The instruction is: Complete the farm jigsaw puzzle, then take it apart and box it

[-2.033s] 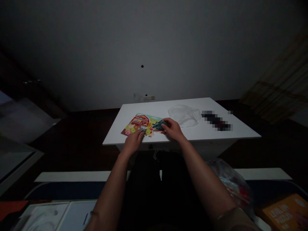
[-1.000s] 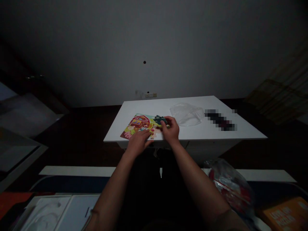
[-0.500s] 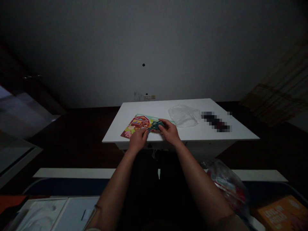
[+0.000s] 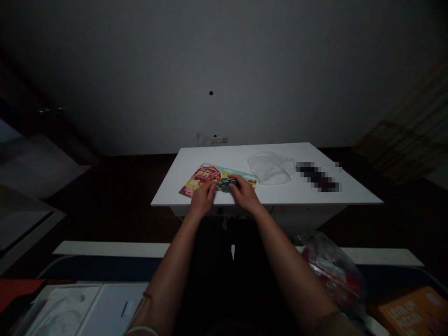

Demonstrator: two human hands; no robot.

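Observation:
Both hands are over the near edge of a white table (image 4: pixel 336 196), in front of a colourful farm picture sheet (image 4: pixel 209 174) showing a red barn and pink animals. Between my fingers is a small dark green piece with pale lines (image 4: pixel 226 184); its exact kind is too small to make out. My left hand (image 4: pixel 203 199) pinches its left end, thumb on top. Closed on its right end is my right hand (image 4: pixel 246 194), fingers curled behind and thumb in front. The hands and the green piece hide the sheet's lower right part.
A clear plastic bag (image 4: pixel 271 168) lies on the table, right of the sheet. Farther right is a pixelated dark object (image 4: pixel 317 177). Near me sit an open white box (image 4: pixel 105 308), a plastic bag with red contents (image 4: pixel 332 270) and an orange puzzle box (image 4: pixel 413 310).
The view has shifted slightly. Both hands still grip the green piece, with small finger movements, and it looks tilted a little differently. More of the sheet's right side shows.

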